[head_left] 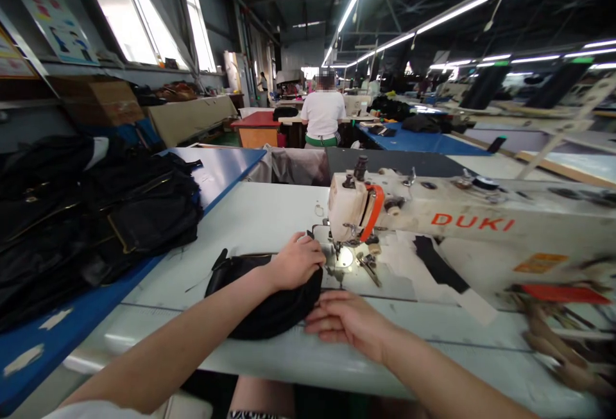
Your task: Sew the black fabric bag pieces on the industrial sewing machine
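Stretching both bare forearms [187, 335] forward over the near edge of the pale green bench [279, 207], above a partly visible lap [262, 394]. Holding the right grip [349, 323] open and relaxed, with fingertips at the lower right edge of a black bag [274, 310]; leaving it hard to tell whether touching or just beside. Clasping the same bag at its upper right with the left grip [298, 260], curling the fingers over the edge near the needle [338, 255]. Seeing the bag lying on the bench, just left of the sewing machine [433, 207] and partly under the left forearm. Spotting a small metal tool [369, 270] just right of the needle, and a black strip [439, 266] lying over white paper [476, 303] beneath the machine's arm. Finding a pile of black zippered goods [96, 213] heaped on the blue bench [62, 342] at the left. Looking beyond toward a cardboard box [110, 101], a red-topped bench [255, 119] and a person in a white top [323, 114], facing away. Making out windows [108, 5] along the left wall and strip lights [455, 14] running overhead.
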Demonstrator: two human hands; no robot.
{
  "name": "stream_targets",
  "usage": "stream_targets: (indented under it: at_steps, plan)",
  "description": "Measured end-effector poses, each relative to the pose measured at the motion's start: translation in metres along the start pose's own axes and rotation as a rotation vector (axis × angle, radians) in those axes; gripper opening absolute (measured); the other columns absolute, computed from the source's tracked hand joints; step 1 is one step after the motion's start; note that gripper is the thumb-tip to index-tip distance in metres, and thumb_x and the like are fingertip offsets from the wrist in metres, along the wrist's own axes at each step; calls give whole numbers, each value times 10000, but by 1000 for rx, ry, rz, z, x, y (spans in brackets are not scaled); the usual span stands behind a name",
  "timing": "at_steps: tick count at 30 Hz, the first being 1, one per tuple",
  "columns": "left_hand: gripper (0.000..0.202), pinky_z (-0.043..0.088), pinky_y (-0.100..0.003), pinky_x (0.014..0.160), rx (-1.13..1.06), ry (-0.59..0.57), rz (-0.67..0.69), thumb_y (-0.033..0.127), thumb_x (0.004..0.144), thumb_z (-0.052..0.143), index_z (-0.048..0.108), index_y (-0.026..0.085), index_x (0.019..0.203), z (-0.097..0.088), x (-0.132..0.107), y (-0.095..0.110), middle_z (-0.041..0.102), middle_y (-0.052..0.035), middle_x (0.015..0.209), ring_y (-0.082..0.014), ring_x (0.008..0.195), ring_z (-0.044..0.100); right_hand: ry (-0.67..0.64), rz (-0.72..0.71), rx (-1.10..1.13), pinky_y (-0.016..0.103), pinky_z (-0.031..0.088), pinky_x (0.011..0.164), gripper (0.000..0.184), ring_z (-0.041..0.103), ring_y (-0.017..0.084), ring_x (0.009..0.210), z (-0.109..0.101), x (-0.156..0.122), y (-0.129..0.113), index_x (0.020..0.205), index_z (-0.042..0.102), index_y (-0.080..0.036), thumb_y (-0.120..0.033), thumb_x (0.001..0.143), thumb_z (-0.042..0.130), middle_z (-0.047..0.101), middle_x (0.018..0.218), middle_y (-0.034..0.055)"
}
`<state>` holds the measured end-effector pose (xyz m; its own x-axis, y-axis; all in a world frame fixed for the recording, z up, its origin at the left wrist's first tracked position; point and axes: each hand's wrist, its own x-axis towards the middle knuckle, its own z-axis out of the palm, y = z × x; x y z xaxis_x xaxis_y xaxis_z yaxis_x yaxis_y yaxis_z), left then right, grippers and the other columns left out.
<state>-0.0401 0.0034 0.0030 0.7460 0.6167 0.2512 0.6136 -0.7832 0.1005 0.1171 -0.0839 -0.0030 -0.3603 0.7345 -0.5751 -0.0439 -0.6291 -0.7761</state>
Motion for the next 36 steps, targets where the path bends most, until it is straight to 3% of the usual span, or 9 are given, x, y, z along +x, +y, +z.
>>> stream_targets:
  at_steps: [2, 7, 10, 13, 17, 21, 24, 29, 36]
  plan:
    - [110, 291, -387, 979, -3, -3, 4, 169, 833, 522, 620, 221, 834, 0, 1, 0, 591, -18, 927, -198, 934, 492, 78, -152, -285, 283, 495, 599, 111, 658, 158, 634, -12, 0, 1, 893, 585, -162, -152, 800, 525, 673, 780, 40]
    - [114, 309, -366, 953, 4, -3, 20, 182, 847, 516, 625, 216, 850, 0, 4, 2, 599, -22, 916, -196, 926, 495, 347, -899, -1195, 356, 472, 757, 138, 579, 207, 837, -29, 7, -1, 895, 608, -180, -99, 801, 548, 625, 885, 51]
    - [120, 316, -362, 944, 3, -8, 10, 183, 847, 519, 634, 219, 854, 1, 8, 2, 601, -23, 904, -196, 923, 498, 351, -1120, -1558, 384, 458, 825, 107, 541, 233, 931, -31, 14, -6, 926, 614, -167, -142, 827, 584, 619, 953, 75]
    - [122, 315, -365, 949, 5, -21, 1, 181, 844, 524, 639, 221, 844, 1, 11, 1, 603, -21, 894, -194, 919, 501, 309, -1243, -1719, 373, 450, 841, 69, 541, 225, 929, -34, 21, -8, 894, 628, -163, -150, 850, 576, 637, 892, 66]
    - [131, 268, -415, 1005, -9, -42, -34, 192, 830, 548, 635, 251, 909, 1, 15, 2, 611, -10, 953, -206, 975, 496, 282, -1292, -1731, 348, 453, 836, 108, 559, 204, 898, -40, 25, -5, 855, 643, -157, -118, 866, 543, 660, 863, 64]
    - [333, 228, -490, 1026, 63, 91, -292, 303, 751, 665, 578, 233, 1065, 5, 19, 11, 571, -52, 1108, -264, 1075, 454, 296, -1249, -1703, 344, 461, 838, 115, 577, 208, 923, -46, 21, -3, 864, 657, -155, -113, 858, 550, 681, 905, 73]
    - [329, 334, -449, 919, 140, 148, -426, 337, 704, 706, 590, 198, 979, 8, 23, 20, 561, -82, 1079, -282, 1036, 465, 280, -1224, -1688, 349, 460, 858, 97, 582, 213, 942, -48, 20, -3, 872, 661, -153, -125, 849, 571, 687, 922, 77]
    - [71, 387, -360, 765, 46, 55, -406, 230, 745, 642, 590, 207, 787, 13, 28, 22, 625, -26, 863, -224, 860, 534, 298, -1228, -1656, 349, 452, 872, 84, 576, 215, 963, -53, 22, -2, 881, 663, -160, -138, 841, 592, 692, 960, 69]
    - [69, 413, -346, 776, -16, 73, -419, 217, 736, 621, 640, 205, 801, 22, 49, 8, 666, -28, 842, -231, 876, 581, 339, -1144, -1703, 344, 439, 845, 94, 573, 210, 943, -63, 27, -14, 821, 654, -163, -130, 853, 572, 690, 944, 64]
